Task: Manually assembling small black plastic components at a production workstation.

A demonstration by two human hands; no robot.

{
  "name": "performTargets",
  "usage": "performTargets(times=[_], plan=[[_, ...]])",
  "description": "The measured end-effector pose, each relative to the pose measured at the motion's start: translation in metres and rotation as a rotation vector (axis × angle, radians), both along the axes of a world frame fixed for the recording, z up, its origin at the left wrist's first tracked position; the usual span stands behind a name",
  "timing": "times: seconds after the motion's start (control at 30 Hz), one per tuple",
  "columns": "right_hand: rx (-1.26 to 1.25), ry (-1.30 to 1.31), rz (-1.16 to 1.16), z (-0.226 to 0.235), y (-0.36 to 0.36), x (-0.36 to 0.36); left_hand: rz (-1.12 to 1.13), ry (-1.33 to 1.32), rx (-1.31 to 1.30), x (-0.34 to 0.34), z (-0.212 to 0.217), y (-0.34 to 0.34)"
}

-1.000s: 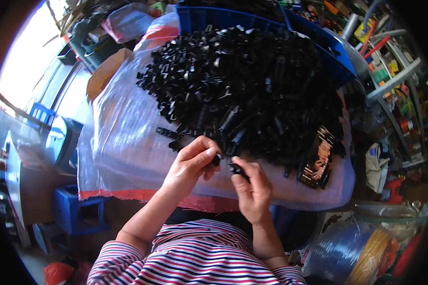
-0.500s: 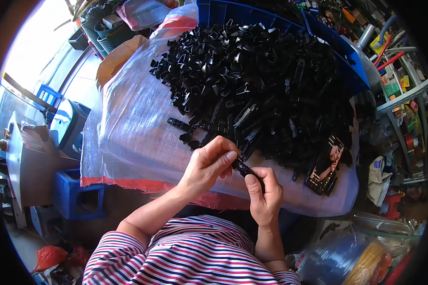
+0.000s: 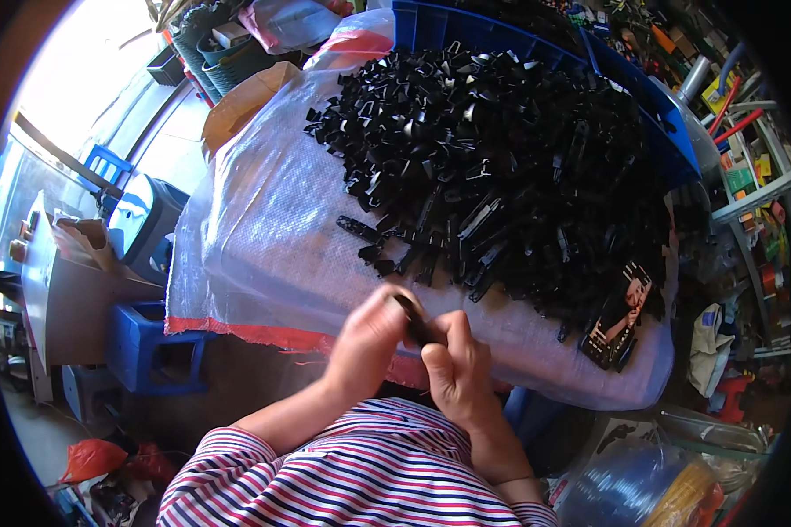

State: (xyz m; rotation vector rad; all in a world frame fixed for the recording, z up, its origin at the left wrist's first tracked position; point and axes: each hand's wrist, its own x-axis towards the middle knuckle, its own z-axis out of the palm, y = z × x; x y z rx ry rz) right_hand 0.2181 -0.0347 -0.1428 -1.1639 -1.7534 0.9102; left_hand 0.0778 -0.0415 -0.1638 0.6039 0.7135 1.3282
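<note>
My right hand (image 3: 462,369) is closed around the lower end of a narrow black piece (image 3: 419,325), thumb on top. At its upper end, my left hand (image 3: 367,341) is curled against the same piece, its fingers blurred by motion. The piece is dark and smeared, so its exact kind does not show. Just beyond my hands lies a big heap of black parts (image 3: 501,167), small bent pieces at the far side and long slotted strips nearer. One slotted strip (image 3: 358,230) sticks out at the heap's left edge.
A white woven sheet (image 3: 264,237) with a red edge lies under the heap. Printed black cards with a picture (image 3: 622,318) lie at its right. Behind stands a blue crate (image 3: 655,105); left, a blue stool (image 3: 149,338); lower right, plastic-wrapped goods (image 3: 628,483).
Both hands have moved down and toward me with the black piece, and slightly left. My left hand has turned and blurred. The whole scene has shifted a little rightward in view.
</note>
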Motion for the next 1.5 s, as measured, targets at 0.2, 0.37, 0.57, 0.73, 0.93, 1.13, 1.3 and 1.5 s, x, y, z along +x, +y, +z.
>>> performTargets(times=[0.2,0.37,0.57,0.73,0.93,1.13,1.3,1.5], plan=[[0.457,-0.522,0.041,-0.007,0.05,-0.014,0.123,-0.269,0.198,-0.064,0.008,0.047],[0.523,-0.734,0.042,-0.008,0.066,-0.029,0.353,1.031,0.44,-0.08,0.007,0.075],[0.573,-0.51,0.052,-0.012,0.065,-0.026,0.4,1.389,0.533,-0.079,0.007,0.069],[0.596,-0.49,0.138,-0.01,0.068,-0.047,0.325,1.417,0.538,-0.065,0.003,0.065],[0.569,-0.411,0.084,-0.005,0.086,-0.058,0.197,1.527,0.501,-0.063,0.005,0.054],[0.574,-0.651,0.034,-0.023,0.104,-0.081,0.427,1.262,0.325,-0.089,-0.003,0.048],[0.617,-0.564,-0.001,-0.017,0.098,-0.076,0.361,0.604,0.06,-0.104,-0.004,0.045],[0.436,-0.073,0.053,0.009,0.073,-0.045,0.276,0.171,0.126,-0.093,0.002,0.055]])
